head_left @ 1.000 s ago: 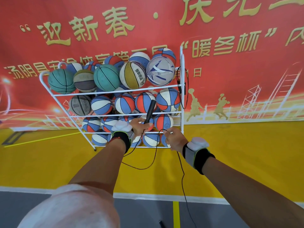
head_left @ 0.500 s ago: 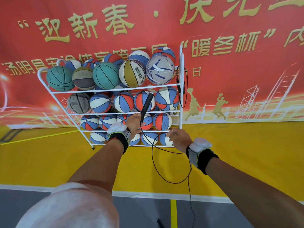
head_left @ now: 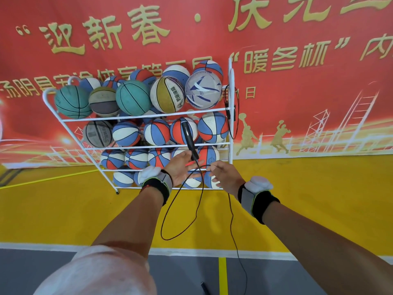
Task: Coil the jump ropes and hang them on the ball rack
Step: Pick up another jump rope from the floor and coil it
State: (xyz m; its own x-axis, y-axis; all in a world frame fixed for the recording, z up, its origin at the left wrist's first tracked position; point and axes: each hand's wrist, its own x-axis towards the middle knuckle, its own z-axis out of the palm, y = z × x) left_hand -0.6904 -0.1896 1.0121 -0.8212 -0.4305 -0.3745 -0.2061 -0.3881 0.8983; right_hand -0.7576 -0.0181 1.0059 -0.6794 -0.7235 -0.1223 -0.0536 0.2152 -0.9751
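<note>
pinching rope handle [head_left: 188,135], left grip [head_left: 181,170] loose

Open floor [head_left: 308,188] lies right of the ball rack [head_left: 230,81]; balls [head_left: 131,96] crowd its shelves, a hung rope [head_left: 228,112] its right post.

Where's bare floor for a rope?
Bare: yellow floor right of the white wire ball rack, below the red banner, and left of the left forearm. Crowded: rack shelves packed with coloured balls; black jump rope hangs between left hand and right hand.

Bright, even light; soft focus, wide-angle bending at edges.
</note>
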